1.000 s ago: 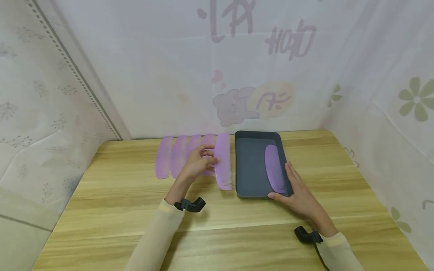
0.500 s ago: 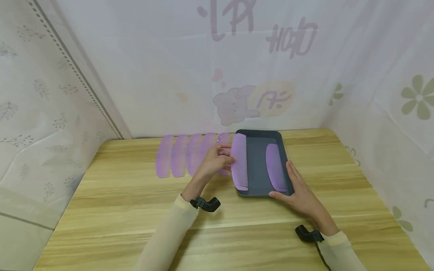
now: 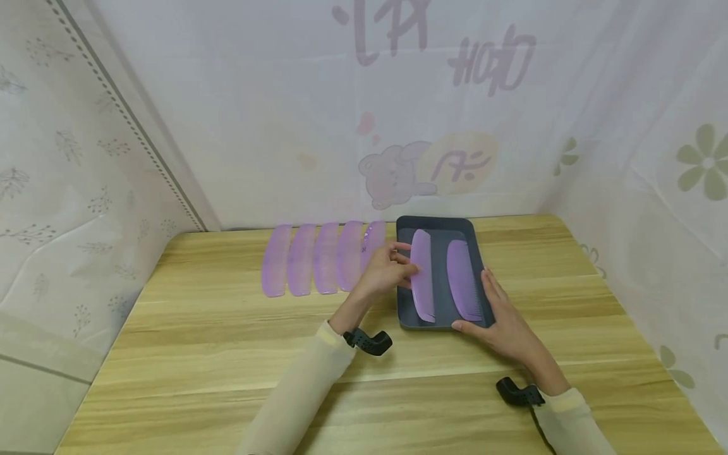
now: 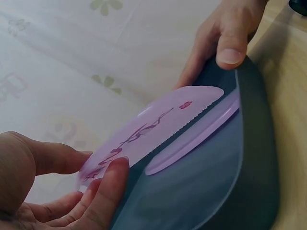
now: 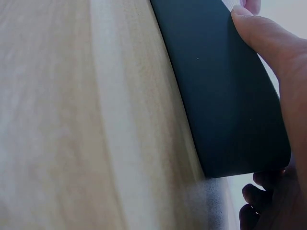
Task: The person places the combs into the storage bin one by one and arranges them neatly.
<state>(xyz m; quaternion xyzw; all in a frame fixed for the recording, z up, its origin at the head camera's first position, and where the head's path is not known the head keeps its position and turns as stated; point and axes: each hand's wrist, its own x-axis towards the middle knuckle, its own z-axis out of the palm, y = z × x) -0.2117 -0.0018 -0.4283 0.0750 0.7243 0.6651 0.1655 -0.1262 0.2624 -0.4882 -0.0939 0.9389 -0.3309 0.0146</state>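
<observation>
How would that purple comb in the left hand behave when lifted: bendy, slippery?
The purple comb is probably stiff, since it shows no sag where the left hand pinches it. Its sheen suggests it may be slippery. Its fine teeth look likelier to snap than the solid back.

I see lilac combs (image 3: pixel 422 278), one printed with dark pink marks, a slate-grey tray (image 3: pixel 441 268) and a yellow-brown, wood-grained desk (image 3: pixel 222 354); the sleeves (image 3: pixel 304 385) look cream, and olive-green flowers (image 3: pixel 708 163) pattern the white cloth (image 3: pixel 637 246) at right.
</observation>
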